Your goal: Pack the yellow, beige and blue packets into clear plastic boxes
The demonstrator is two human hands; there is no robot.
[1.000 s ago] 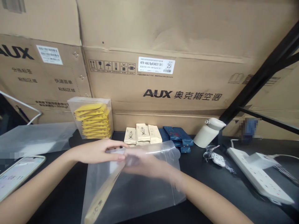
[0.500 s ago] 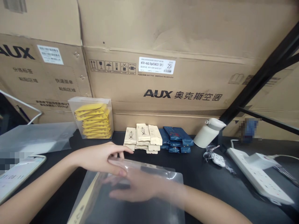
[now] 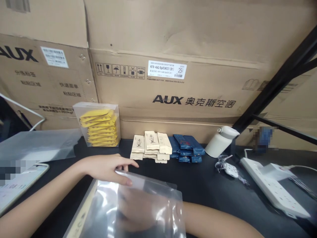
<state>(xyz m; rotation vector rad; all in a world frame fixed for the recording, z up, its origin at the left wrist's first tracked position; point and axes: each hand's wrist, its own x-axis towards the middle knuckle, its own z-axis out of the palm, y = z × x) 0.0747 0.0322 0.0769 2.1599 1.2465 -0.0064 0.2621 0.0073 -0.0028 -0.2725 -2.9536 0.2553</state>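
My left hand (image 3: 106, 168) pinches the top edge of a clear plastic box (image 3: 106, 198) between thumb and fingers, its index finger reaching past the edge. Along the box's left side, a cream packet (image 3: 80, 216) with dark writing shows through the plastic. My right hand (image 3: 141, 208) is seen through the glossy sheet, its fingers blurred and pointing left. Whether it is inside the box or behind it, I cannot tell. Beyond my hands lie a stack of cream packets (image 3: 151, 145) and a stack of dark blue packets (image 3: 187, 147).
A clear box of yellow packets (image 3: 101, 129) stands at back left, near flat plastic sheets (image 3: 39, 143) and a phone (image 3: 27, 185). A white bottle (image 3: 220, 141), earphone case (image 3: 231, 169) and power strip (image 3: 274, 188) are on the right. Cardboard (image 3: 123, 92) walls the back.
The clear plastic box has tilted and shifted slightly left and down, with more glare on it. My right hand has moved lower behind the plastic. My left hand keeps its pinch.
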